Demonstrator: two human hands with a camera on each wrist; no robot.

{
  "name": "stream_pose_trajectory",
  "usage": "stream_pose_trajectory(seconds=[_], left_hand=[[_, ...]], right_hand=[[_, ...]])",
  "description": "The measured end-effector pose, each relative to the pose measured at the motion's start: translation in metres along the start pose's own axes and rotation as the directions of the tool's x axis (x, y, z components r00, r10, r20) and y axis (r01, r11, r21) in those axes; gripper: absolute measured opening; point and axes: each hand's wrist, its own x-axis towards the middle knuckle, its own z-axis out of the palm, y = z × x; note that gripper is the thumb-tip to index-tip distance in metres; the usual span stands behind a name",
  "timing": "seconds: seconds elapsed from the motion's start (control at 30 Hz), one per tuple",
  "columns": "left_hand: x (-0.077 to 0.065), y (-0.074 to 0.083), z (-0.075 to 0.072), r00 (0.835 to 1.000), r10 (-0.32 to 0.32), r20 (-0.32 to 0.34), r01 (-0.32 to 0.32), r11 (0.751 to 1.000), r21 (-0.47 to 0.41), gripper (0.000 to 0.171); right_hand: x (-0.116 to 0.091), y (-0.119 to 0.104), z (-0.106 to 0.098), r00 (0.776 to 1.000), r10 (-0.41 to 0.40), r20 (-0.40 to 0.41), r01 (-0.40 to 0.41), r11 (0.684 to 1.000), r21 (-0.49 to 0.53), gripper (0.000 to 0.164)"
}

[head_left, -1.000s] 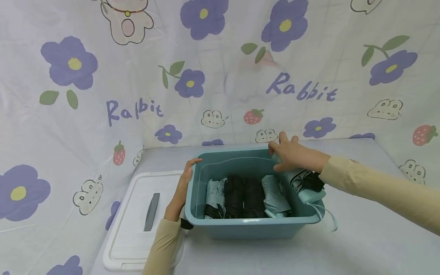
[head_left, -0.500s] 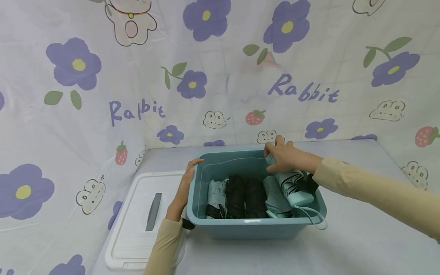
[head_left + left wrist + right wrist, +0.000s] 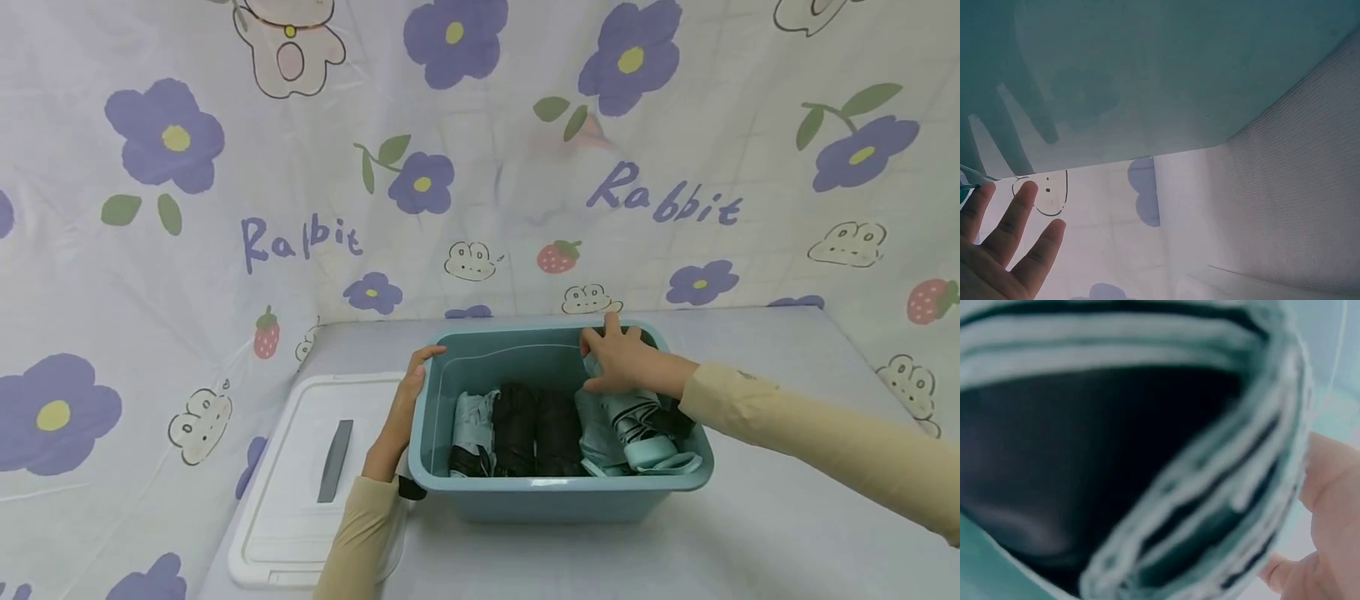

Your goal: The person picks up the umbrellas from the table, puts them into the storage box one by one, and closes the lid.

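A teal storage box [image 3: 555,507] stands on the table with several folded umbrellas lying side by side inside. My right hand [image 3: 626,360] grips a light teal folding umbrella [image 3: 636,412] from above, at the box's right end. Its handle and wrist strap [image 3: 678,463] are within the near rim. In the right wrist view the umbrella's striped, dark folds [image 3: 1085,456] fill most of the picture. My left hand [image 3: 407,392] rests against the box's left side, fingertips at the rim. The left wrist view shows straight, spread fingers [image 3: 1013,219] beside the box wall.
Left of the box lies a white lid [image 3: 292,483] with a grey handle, partly behind the left forearm. Two black umbrellas [image 3: 514,429] lie mid-box, between a pale blue one [image 3: 472,417] and a teal one [image 3: 597,429]. A patterned curtain [image 3: 480,167] hangs behind the table.
My right hand has moved left and down with the umbrella, whose handle and strap went from over the right rim to inside the box. My left hand stays at the rim.
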Motion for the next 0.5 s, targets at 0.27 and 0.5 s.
stream_pose_trajectory(seconds=[0.27,0.5], left_hand=[[-0.001,-0.004,-0.002,1.0,-0.003,0.004,0.003,1.0,0.007,0.045],[-0.001,-0.014,-0.004,1.0,0.006,-0.01,-0.006,1.0,0.024,0.044]], right_hand=[[-0.003,0.004,0.012,1.0,0.014,0.015,-0.014,0.999,0.031,0.036],[0.003,0.004,0.021,0.996,0.047,0.079,-0.045,0.999,-0.016,0.038]])
